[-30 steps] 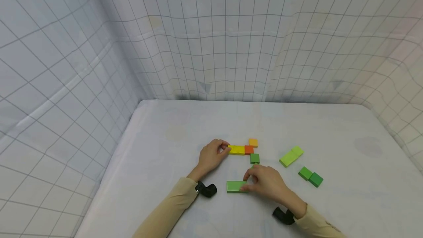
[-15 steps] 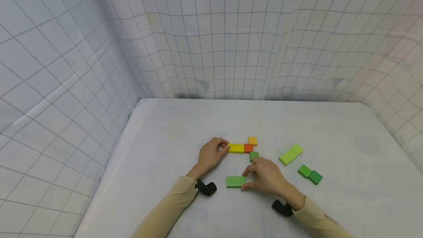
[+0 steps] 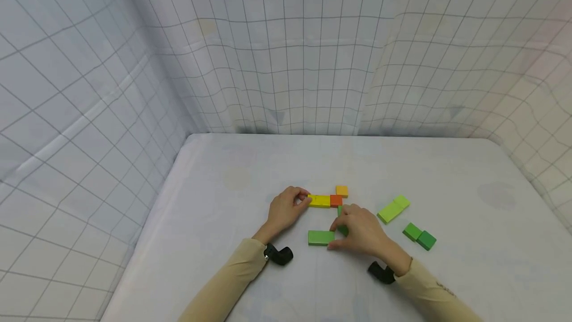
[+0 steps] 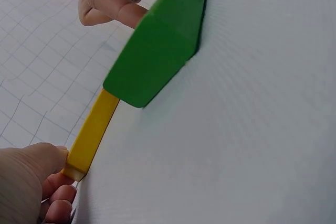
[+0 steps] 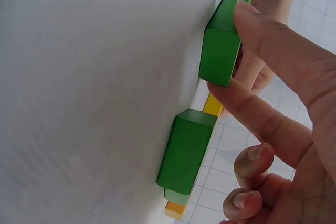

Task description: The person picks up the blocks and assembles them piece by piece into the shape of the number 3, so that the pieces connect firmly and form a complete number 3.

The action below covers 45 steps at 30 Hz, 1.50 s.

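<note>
My left hand [image 3: 286, 211] pinches the left end of a yellow block [image 3: 319, 201] between thumb and fingers; the left wrist view shows this grip on the yellow block [image 4: 93, 132]. An orange-red block [image 3: 336, 201] adjoins its right end, with a light-orange square block [image 3: 341, 191] just behind. My right hand [image 3: 361, 231] holds the right end of a long green block [image 3: 319, 238] between thumb and index finger. In the right wrist view these fingertips touch the green block [image 5: 220, 51]. Beside it another green block [image 5: 186, 153] lies, partly hidden by my right hand in the head view.
Two lime-green blocks [image 3: 393, 209] lie together to the right of my right hand. Nearer to me are a green block [image 3: 412, 231] and a darker green block [image 3: 426, 240], touching at an edge. Grid-patterned cloth [image 3: 286, 63] hangs behind the white table [image 3: 241, 272].
My right hand has slid the long green block away from me, toward the yellow block. It now covers more of the green blocks beside it. My left hand stays in place.
</note>
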### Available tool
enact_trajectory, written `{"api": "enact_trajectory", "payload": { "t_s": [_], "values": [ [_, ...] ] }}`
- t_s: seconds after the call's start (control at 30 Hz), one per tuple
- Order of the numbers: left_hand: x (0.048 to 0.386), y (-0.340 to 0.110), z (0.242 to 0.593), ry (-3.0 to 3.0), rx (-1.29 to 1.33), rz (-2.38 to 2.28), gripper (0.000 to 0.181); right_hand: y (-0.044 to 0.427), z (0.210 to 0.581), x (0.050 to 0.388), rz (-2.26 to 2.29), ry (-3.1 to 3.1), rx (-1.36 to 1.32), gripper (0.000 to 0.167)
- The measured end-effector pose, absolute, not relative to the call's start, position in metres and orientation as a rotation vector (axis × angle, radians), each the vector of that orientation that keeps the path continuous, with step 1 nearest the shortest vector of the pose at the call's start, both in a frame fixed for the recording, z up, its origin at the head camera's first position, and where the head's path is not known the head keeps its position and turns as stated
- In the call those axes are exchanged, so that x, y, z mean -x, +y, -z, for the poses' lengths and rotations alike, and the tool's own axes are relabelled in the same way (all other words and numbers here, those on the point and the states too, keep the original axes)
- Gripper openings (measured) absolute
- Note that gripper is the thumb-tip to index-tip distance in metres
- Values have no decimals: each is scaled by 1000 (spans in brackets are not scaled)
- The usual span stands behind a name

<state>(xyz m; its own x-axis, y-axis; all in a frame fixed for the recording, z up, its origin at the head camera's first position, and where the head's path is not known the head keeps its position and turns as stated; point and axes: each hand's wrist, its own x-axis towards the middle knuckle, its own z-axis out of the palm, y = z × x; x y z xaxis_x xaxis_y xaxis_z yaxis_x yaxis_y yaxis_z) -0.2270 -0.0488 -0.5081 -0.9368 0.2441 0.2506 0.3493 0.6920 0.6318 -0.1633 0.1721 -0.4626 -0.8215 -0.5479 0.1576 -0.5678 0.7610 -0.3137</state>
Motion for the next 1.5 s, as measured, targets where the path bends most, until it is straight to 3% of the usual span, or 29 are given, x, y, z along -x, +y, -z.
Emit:
{"api": "enact_trajectory", "payload": {
  "t_s": [1.5],
  "values": [
    [228, -49, 509, -2756, 492, 1081, 20, 186, 464, 181, -566, -2917, -1030, 34]
  ]
}}
